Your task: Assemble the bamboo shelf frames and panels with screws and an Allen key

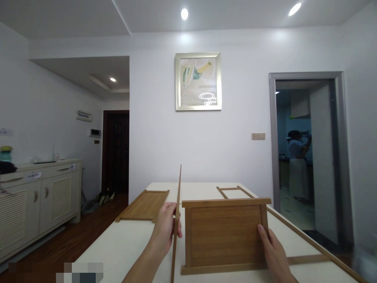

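Observation:
My left hand is closed round a thin wooden strip that stands nearly upright, rising from below the frame to above the table's far edge. My right hand grips the right side of a wooden panel held upright on its edge, just right of the strip. Both pieces are over a white table.
A second wooden panel lies flat at the table's far left. A wooden frame with long rails lies along the right side. A white cabinet stands at left. A person stands in the doorway at right.

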Demonstrator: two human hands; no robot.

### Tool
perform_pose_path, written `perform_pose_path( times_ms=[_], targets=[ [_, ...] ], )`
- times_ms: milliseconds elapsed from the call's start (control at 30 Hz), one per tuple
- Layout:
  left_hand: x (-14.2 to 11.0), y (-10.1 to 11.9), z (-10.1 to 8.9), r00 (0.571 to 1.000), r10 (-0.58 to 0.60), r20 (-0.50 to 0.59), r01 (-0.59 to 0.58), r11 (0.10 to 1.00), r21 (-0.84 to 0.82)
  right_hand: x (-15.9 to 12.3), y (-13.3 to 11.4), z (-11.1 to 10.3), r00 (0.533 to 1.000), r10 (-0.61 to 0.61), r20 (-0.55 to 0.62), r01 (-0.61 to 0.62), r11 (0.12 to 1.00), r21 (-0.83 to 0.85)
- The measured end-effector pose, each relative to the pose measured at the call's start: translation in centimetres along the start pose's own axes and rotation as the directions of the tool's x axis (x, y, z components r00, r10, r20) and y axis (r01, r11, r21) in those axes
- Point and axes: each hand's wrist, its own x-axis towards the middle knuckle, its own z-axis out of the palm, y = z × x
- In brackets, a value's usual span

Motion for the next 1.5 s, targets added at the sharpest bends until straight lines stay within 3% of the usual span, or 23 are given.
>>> perform_pose_path(
  times_ms=[233, 433, 733, 1500],
  targets=[
    [-0.5, 0.2, 0.5, 0.999, 0.013, -0.052, -0.011, 0.999, 0.045, 0.2, -0.1, 0.1, 0.999, -0.031, -0.027, 0.032, 0.999, 0.016],
    [-0.6, 0.2, 0.5, 0.998, 0.033, -0.062, -0.040, 0.993, -0.115, 0.4, -0.1, 0.2, 0.999, -0.024, -0.038, 0.025, 0.999, 0.023],
    [-0.8, 0.2, 1.0, 0.994, 0.017, -0.104, -0.028, 0.994, -0.107, 0.6, 0.1, 0.3, 1.000, 0.008, -0.014, -0.007, 0.998, 0.065],
    [-1.0, 0.4, 1.0, 0.997, -0.023, -0.068, 0.018, 0.997, -0.080, 1.2, 0.0, 0.4, 0.999, 0.033, 0.025, -0.034, 0.998, 0.058]
  ],
)
